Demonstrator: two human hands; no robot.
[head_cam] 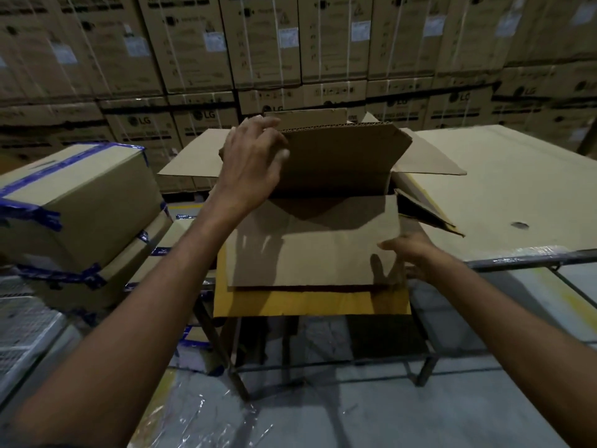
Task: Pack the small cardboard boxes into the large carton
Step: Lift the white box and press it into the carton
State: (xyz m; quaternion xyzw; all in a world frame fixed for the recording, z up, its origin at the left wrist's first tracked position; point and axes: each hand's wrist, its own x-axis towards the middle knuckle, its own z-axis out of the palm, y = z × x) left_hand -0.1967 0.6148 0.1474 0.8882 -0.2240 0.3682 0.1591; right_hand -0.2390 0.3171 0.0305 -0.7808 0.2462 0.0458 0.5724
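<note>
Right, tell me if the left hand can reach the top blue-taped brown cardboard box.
Probably yes: the left hand, gripping the brown carton's raised flap, has nothing between it and the blue-taped box.

wall: stacked printed cartons [193,43] | floor [420,415]: grey | table [517,189]: metal-framed | light: dim

The inside of the large carton [339,156] is hidden behind its flaps. The fingertips of the left hand [252,163] disappear over the upper flap edge. Whether the right hand [416,253] touches the near flap is unclear. The small print on the stacked boxes [193,43] is blurred.
</note>
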